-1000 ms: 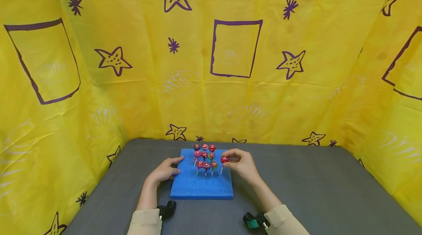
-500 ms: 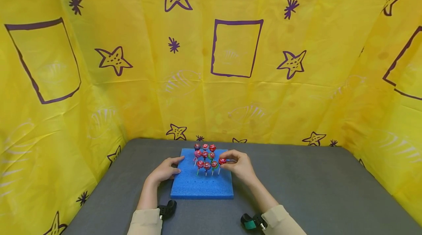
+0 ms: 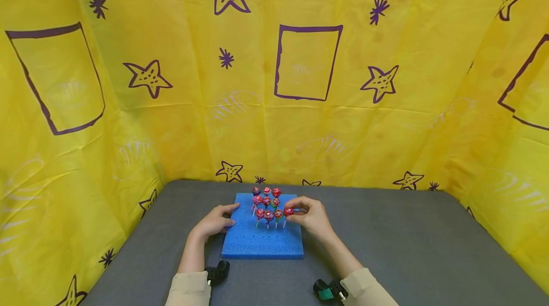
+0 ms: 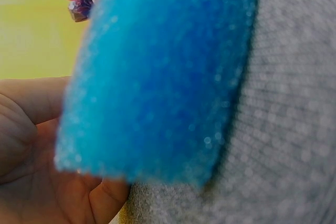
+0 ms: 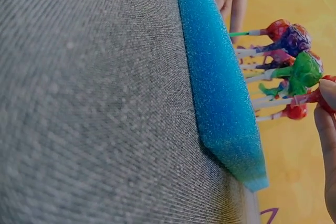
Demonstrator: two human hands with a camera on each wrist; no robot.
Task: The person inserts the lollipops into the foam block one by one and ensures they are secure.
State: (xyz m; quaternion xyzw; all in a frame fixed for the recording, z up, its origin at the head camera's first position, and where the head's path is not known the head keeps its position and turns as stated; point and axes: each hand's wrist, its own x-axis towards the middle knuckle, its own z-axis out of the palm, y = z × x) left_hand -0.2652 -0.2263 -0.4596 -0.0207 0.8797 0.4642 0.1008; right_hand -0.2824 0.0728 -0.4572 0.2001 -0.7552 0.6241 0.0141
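The right hand (image 3: 312,214) pinches a red lollipop (image 3: 288,211) in a closed fingertip grip over the blue foam block (image 3: 261,244), its right side. The left hand (image 3: 214,222) rests fingers loosely curved on the block's left edge, holding nothing.

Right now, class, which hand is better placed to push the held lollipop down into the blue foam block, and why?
The right hand. It already pinches the lollipop over the foam block, beside the standing lollipops. The left hand rests on the block's left edge, probably steadying it.
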